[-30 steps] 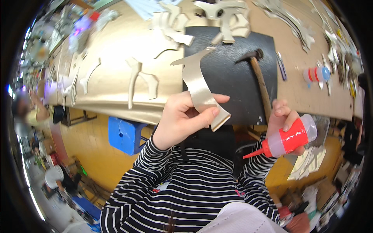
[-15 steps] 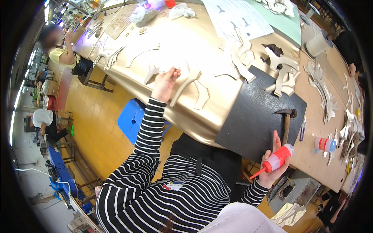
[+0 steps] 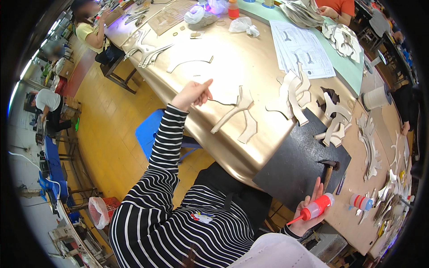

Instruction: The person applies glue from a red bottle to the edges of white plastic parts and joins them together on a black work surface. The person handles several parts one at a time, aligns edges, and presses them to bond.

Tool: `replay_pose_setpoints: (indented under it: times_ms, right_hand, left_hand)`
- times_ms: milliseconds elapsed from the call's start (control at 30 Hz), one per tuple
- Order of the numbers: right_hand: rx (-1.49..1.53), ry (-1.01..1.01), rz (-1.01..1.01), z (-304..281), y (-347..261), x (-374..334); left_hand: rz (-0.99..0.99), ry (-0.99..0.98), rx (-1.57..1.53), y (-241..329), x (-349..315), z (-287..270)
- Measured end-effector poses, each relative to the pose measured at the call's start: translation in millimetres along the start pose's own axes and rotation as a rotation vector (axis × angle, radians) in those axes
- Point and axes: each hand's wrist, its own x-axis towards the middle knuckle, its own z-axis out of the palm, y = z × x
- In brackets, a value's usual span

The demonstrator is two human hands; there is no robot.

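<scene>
Right grip [image 3: 306, 223] wrapped around a red-and-clear squeeze bottle [image 3: 320, 205], its nozzle [image 3: 295, 220] angled toward the striped shirt [image 3: 210, 225], near a hammer [image 3: 329, 174] on a black board [image 3: 286, 163]. The left grip [image 3: 193, 94], fingers curled, hangs over the gold-covered counter [image 3: 230, 149] near pale cut pieces [image 3: 244, 105]; whether it holds anything cannot be told.

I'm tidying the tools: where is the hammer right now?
In the head view, the hammer lies toward the right edge of the black mat, just beyond the right hand holding the squeeze bottle.
</scene>
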Motion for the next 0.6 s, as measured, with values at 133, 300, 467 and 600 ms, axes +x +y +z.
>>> replay_pose_setpoints:
  times_ms: [133,300,467,600]
  right_hand:
    - [0.245,0.0,-0.073,-2.1,-2.3,-3.6]
    - [0.143,-0.201,-0.163,-0.9,-11.8,-13.3]
    - [0.166,-0.164,-0.203,-5.5,-20.2,-23.7]
    - [0.13,-0.056,-0.242,-9.8,-22.7,-28.9]
  left_hand:
    - [0.375,0.201,-0.21,-2.8,58.8,-32.2]
    - [0.491,0.683,0.766,-32.3,141.8,-54.7]
    - [0.331,0.589,0.953,-29.3,158.8,-82.0]
    - [0.587,0.471,0.267,26.5,109.8,-62.1]
